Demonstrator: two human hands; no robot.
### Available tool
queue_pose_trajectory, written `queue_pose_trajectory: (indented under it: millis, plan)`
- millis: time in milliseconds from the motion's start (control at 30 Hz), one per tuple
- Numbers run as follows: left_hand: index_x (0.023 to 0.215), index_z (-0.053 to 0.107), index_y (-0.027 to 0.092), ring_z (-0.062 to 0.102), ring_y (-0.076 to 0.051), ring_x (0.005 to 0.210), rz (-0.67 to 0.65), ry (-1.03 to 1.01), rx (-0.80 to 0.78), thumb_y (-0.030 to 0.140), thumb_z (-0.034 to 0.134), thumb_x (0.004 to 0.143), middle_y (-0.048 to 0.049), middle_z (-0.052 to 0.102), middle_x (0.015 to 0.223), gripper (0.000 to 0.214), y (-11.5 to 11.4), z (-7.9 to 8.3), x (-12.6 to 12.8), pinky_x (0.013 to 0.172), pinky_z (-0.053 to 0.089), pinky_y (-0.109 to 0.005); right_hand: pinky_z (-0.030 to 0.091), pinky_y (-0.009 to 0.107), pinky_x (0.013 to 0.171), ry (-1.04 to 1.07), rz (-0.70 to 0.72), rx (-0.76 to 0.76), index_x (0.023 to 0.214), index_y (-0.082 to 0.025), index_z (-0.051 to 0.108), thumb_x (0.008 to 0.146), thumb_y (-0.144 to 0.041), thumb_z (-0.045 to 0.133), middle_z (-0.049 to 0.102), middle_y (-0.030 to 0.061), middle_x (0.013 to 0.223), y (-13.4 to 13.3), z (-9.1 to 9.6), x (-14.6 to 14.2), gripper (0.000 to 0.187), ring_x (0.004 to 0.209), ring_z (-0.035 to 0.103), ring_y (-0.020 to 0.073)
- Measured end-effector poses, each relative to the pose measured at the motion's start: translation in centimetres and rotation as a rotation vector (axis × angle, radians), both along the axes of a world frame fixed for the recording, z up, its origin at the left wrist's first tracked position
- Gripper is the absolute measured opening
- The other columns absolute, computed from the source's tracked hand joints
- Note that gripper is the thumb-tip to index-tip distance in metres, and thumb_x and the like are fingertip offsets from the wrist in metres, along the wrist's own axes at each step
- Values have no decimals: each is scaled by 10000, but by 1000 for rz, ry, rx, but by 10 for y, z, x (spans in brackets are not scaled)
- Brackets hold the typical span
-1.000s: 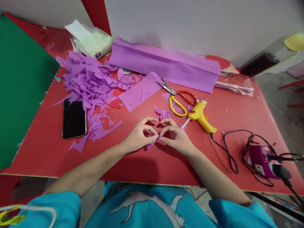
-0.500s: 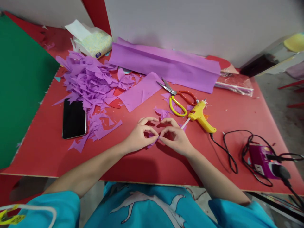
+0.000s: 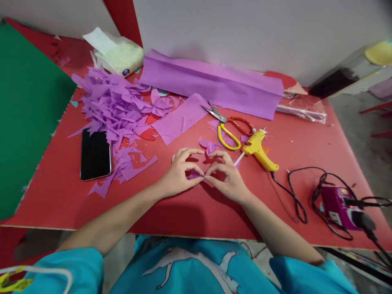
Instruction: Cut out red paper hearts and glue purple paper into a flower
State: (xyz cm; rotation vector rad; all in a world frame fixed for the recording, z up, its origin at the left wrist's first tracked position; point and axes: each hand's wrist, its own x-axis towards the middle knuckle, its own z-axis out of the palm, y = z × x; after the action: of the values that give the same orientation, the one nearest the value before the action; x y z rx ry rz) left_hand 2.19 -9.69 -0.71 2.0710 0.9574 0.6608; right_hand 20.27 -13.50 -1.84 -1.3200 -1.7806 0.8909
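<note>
A small purple paper piece [image 3: 193, 176] is pinched between my fingertips over the red table. My left hand [image 3: 180, 173] is closed, thumb and index finger holding its left side. My right hand [image 3: 228, 177] is closed too, its thumb and index finger meeting the left fingertips at the piece. Most of the piece is hidden by the fingers. Just beyond my hands lies another purple cut piece [image 3: 209, 146]. Scissors [image 3: 225, 120] with one red and one yellow handle lie spread behind it. A yellow glue gun [image 3: 259, 149] with a white glue stick rests beside my right hand.
A heap of purple cut paper [image 3: 113, 102] partly covers a phone [image 3: 96, 157] at left. Behind lie a purple sheet [image 3: 211, 83], a purple strip [image 3: 180, 118] and a tissue pack [image 3: 121, 57]. A purple power box [image 3: 338, 206] with black cords sits at right.
The paper piece has turned slightly between the fingertips and shows narrower below them. Both hands stay in nearly the same place, and the things on the table have not moved.
</note>
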Motion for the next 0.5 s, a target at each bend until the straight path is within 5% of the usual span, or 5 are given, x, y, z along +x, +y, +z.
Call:
queue_pose_trajectory:
  millis: [300, 500]
  plan:
    - [658, 655, 202, 426, -232, 1135, 50, 12, 24, 173, 646, 696, -45, 538, 1175, 48, 2, -1, -1, 948, 368, -457, 388, 485, 939, -23, 46, 83, 816, -235, 631, 757, -220, 560, 453, 71, 1109, 1, 4, 7, 93, 1087, 460, 251]
    - [667, 646, 200, 432, -229, 1132, 112, 13, 30, 142, 629, 692, -41, 540, 1180, 64, 5, -3, -2, 955, 361, -461, 442, 454, 867, 11, -269, 194, 926, -267, 594, 765, -162, 515, 485, 64, 1041, 1, -2, 12, 207, 1015, 494, 232]
